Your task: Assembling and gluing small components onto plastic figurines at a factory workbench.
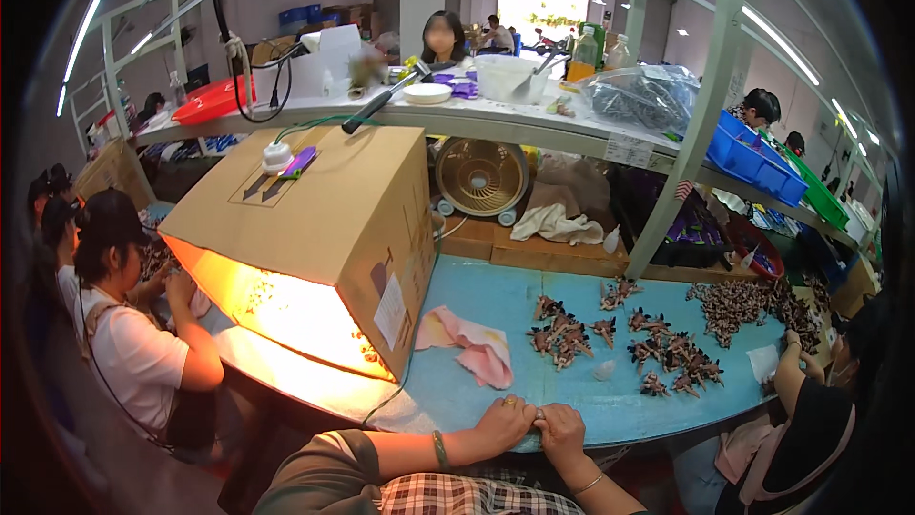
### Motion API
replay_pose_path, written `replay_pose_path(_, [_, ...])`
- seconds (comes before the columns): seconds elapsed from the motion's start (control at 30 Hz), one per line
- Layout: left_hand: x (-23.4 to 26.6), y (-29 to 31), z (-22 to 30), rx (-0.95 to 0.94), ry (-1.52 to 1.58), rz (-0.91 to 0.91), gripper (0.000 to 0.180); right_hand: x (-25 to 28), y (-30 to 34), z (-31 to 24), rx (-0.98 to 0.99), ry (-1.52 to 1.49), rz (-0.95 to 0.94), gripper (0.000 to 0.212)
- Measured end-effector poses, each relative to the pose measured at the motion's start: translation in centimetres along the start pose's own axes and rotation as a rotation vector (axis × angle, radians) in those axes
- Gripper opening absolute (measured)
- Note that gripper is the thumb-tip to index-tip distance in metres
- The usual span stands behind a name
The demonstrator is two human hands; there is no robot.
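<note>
My left hand (504, 424) and my right hand (562, 433) meet at the front edge of the blue tabletop (477, 286). Their fingers are curled closed, and whatever they may hold is hidden. Just beyond them lie a small whitish translucent piece (603, 371) and a crumpled pink cloth (469, 343). Loose groups of small brown, black-tipped figures (564, 338) are spread over the table ahead and to the right, with another cluster (675, 355) nearer the front.
To the left stands a cardboard box (295, 201), its open side glowing orange. A fan (481, 180) sits under the shelf (572, 137). A dense heap of small brown pieces (729, 310) lies at far right, beside a co-worker's arm (787, 377). Another person (143, 334) sits left.
</note>
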State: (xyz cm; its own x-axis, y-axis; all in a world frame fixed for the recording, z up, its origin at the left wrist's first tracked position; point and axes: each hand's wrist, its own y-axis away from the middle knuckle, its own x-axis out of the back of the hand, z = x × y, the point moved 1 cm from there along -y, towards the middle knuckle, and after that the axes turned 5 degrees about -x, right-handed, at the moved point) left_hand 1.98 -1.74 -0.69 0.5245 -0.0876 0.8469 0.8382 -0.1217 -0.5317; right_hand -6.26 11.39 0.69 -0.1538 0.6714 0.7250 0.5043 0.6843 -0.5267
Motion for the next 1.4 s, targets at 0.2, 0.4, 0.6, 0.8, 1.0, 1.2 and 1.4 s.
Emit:
replay_pose_path(0.2, [0.2,0.1,0.4,0.013,-0.006,0.021,0.012,0.2,0.3,-0.1,-0.017,-0.001,0.011,0.016])
replay_pose_path(0.4, [-0.6,-0.1,-1.0,0.094,0.249,-0.031,0.028,-0.5,0.0,0.7,-0.026,-0.05,0.019,0.015])
replay_pose_path(0.6, [1.6,-0.1,-2.3,0.228,0.6,0.0,0.024,0.7,-0.7,-1.0,-0.1,-0.155,-0.025,0.02])
replay_pose_path(0.8, [4.9,0.5,-2.2,0.466,1.662,-0.224,0.018,4.4,-0.5,-3.5,-0.18,-0.465,-0.104,0.026])
replay_pose_path(1.0, [5.1,2.1,-0.4,0.29,2.428,-0.332,0.039,5.4,-1.7,-3.9,-0.243,-0.867,-0.231,0.034])
replay_pose_path(1.2, [3.4,2.2,1.1,0.523,2.624,-0.488,0.045,3.8,-0.7,-4.2,-0.516,-1.242,-0.37,0.038])
replay_pose_path(1.4, [3.7,2.9,0.7,0.937,2.324,-0.188,0.046,3.9,-0.5,-3.0,-0.548,-0.914,-0.159,0.029])
